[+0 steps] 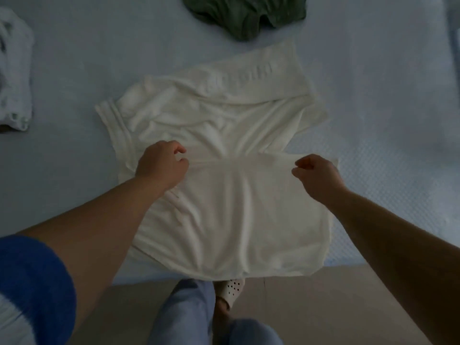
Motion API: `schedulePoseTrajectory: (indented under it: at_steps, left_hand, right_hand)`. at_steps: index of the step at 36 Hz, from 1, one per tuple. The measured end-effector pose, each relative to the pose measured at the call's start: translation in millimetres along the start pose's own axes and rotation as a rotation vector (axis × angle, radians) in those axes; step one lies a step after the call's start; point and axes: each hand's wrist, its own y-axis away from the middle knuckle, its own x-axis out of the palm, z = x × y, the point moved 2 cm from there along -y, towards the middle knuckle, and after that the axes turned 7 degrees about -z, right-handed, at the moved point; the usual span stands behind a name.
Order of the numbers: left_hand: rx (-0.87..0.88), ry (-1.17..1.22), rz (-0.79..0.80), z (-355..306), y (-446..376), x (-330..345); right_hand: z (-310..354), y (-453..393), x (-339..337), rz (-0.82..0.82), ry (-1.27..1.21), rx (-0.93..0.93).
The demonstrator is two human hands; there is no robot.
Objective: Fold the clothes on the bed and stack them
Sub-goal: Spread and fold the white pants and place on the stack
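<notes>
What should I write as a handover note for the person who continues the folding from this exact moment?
Left hand and right hand each pinch the lifted hem edge of the cream shirt, which lies on the bed.
Done: a white folded pile sits at the far left.
Left: finish this fold, stack it, then fold the crumpled green garment at the far edge.

Dim, cool-toned, low-contrast wide-angle frame.
Soft overall blur; bed (373,95) brightest at upper right. Forearms and lower corners fall into shadow; edges show barrel distortion. No glare.
</notes>
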Motion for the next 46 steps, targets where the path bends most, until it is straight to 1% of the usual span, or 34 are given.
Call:
schedulePoseTrajectory:
  at_steps: [6, 11, 14, 17, 19, 21, 24, 27, 29, 31, 33, 35, 38, 42, 44, 46]
  left_hand:
    - [0.022, -0.037, -0.123, 7, -80, -21]
    - [-0.028, -0.025, -0.188, 20, -124, -24]
    - [-0.069, 0.004, -0.178, 26, -140, -20]
    - [-0.136, 0.038, -0.268, 32, -148, -18]
    - [-0.162, 0.046, -0.336, 34, -152, -15]
    - [-0.212, 0.061, -0.369, 38, -158, -15]
    - [-0.274, 0.034, -0.301, 42, -167, -14]
    - [-0.294, -0.012, -0.229, 43, -173, -17]
    - [-0.311, -0.012, -0.213, 42, -174, -20]
    - [-0.332, 0.011, -0.244, 41, -174, -24]
    - [-0.350, 0.048, -0.276, 41, -175, -27]
    - [-0.371, 0.076, -0.272, 42, -178, -29]
    - [-0.420, 0.128, -0.253, 41, -184, -33]
    - [-0.493, 0.181, -0.354, 40, -188, -34]
    - [-0.491, 0.167, -0.390, 40, -188, -32]
    - [-0.463, 0.131, -0.377, 39, -188, -30]
  right_hand:
    - [73, -83, 2, -0.048, 0.171, -0.148]
    - [121, -140, 9, -0.123, 0.323, -0.318]
    - [140, -165, 19, -0.133, 0.430, -0.419]
    - [154, -189, 28, -0.168, 0.504, -0.537]
    - [161, -206, 31, -0.174, 0.522, -0.563]
    - [167, -221, 34, -0.138, 0.568, -0.578]
    - [177, -238, 35, -0.097, 0.687, -0.664]
    - [191, -248, 31, -0.125, 0.804, -0.770]
    - [198, -251, 29, -0.127, 0.904, -0.830]
    - [206, -255, 23, -0.128, 0.863, -0.811]
    - [216, -259, 17, -0.125, 0.727, -0.741]
    - [227, -265, 15, -0.105, 0.656, -0.715]
    - [242, -270, 16, -0.110, 0.677, -0.719]
    - [250, -275, 22, -0.200, 0.733, -0.737]
    - [253, -277, 26, -0.232, 0.771, -0.751]
    - [257, -278, 31, -0.256, 0.811, -0.776]
